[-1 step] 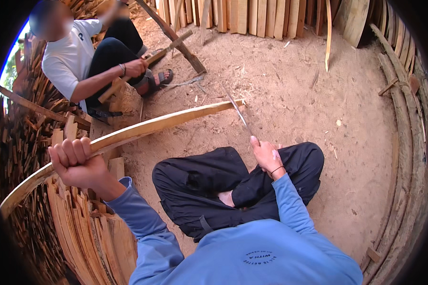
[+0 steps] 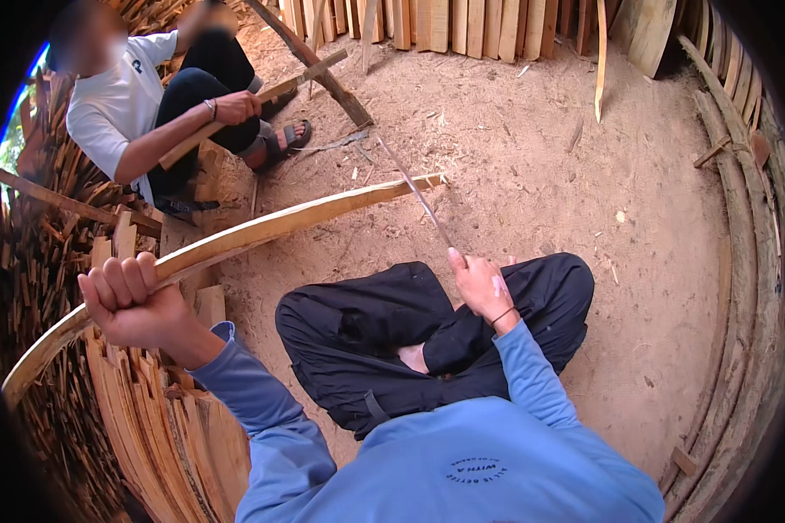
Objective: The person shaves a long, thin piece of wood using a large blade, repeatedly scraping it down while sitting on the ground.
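Observation:
My left hand (image 2: 139,305) is closed round a long, pale, curved wooden strip (image 2: 296,220). The strip runs from behind my fist at the left up to its far end over the dirt floor. In my right hand (image 2: 481,286), resting near my right knee, is a long thin-bladed knife (image 2: 416,193); the fist hides its handle. The blade points away and to the left, crossing the strip close to its far end. Whether blade and wood touch, I cannot tell.
At the far left a seated person (image 2: 109,109) holds a wooden stick (image 2: 292,83). Cut slats (image 2: 161,427) are stacked beside my left arm, and upright boards (image 2: 462,26) line the back. Long poles (image 2: 737,253) lie along the right. Shavings dot the dirt floor (image 2: 515,157).
The knife's tip has swung left and slightly away across the strip. My left hand keeps its grip. The other person's stick has shifted a little.

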`<state>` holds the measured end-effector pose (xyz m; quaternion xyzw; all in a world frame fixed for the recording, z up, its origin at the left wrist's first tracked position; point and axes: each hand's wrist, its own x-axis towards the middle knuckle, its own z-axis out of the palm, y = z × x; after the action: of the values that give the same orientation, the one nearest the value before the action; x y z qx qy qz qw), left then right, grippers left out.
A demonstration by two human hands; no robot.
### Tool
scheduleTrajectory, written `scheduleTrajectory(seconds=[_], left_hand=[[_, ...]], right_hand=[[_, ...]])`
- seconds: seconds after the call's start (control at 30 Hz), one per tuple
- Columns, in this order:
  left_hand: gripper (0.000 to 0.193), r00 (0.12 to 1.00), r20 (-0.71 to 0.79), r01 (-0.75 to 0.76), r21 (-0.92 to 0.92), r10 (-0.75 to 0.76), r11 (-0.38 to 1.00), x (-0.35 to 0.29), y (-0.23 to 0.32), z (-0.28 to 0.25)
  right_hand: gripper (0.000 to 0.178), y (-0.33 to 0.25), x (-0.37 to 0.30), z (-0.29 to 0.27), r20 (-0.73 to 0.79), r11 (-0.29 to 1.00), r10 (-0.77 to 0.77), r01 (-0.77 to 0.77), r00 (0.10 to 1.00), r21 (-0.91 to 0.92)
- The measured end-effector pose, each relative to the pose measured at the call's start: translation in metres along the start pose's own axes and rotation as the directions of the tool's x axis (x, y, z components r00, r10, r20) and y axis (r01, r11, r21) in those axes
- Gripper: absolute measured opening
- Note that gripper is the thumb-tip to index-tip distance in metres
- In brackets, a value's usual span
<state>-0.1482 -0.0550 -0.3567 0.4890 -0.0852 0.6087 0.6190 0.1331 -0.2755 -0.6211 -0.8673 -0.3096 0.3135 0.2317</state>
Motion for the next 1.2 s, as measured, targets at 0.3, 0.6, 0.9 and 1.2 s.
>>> scheduleTrajectory(seconds=[0.3, 0.6, 0.9, 1.2], left_hand=[[0.045, 0.976, -0.212, -0.026, 0.114, 0.050, 0.993, 0.002, -0.003, -0.016], [0.047, 0.991, -0.125, -0.050, 0.018, 0.052, 0.999, -0.004, -0.003, -0.002], [0.046, 0.999, -0.016, -0.048, -0.063, 0.047, 0.997, -0.002, -0.004, -0.016], [0.047, 0.999, -0.021, 0.042, -0.031, -0.043, 0.999, -0.010, 0.004, -0.008]], right_hand=[[0.073, -0.012, 0.023, -0.003, 0.048, 0.989, 0.136, -0.133, 0.990, -0.058], [0.067, 0.025, 0.031, -0.003, 0.254, 0.863, 0.215, -0.305, 0.943, 0.402], [0.058, 0.031, 0.023, 0.008, 0.495, 0.383, 0.140, -0.508, 0.858, 0.772], [0.053, -0.031, -0.029, 0.007, -0.114, 0.957, -0.254, 0.267, 0.960, 0.114]])
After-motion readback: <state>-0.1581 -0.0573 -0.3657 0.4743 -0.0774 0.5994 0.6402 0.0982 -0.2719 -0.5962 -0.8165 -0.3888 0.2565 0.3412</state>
